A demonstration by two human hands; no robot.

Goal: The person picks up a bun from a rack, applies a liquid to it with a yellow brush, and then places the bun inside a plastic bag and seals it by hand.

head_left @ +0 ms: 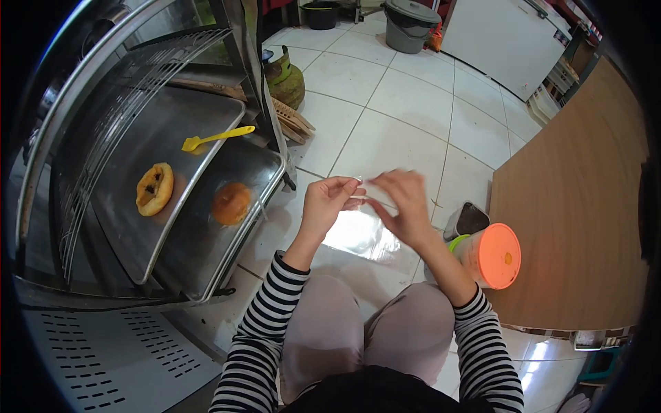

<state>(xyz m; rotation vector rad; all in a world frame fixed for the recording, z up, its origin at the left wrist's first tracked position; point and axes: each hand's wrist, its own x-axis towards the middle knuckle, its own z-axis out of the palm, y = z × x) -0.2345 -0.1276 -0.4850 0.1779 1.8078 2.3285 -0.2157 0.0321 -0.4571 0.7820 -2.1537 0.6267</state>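
Note:
My left hand point(328, 205) pinches the upper edge of a clear plastic bag point(365, 237), which hangs below my fingers over the floor and shines with reflected light. Close to the bag's top edge is my right hand point(405, 203), somewhat blurred, its thumb and fingers apart. On the upper metal tray point(138, 127) to the left are a ring-shaped bread point(154, 189) with a dark centre and a yellow brush point(217, 139) lying across the rim. A round glossy bun point(231, 204) rests on the lower tray point(196, 265), apparently in clear plastic.
A metal rack point(251, 76) holds the trays. Behind it stands a green gas cylinder point(284, 79). At right are an orange-lidded tub point(498, 255), a dark-filled container point(472, 219) and a wooden panel point(578, 199). A grey bin point(406, 31) and white chest point(496, 41) stand farther back.

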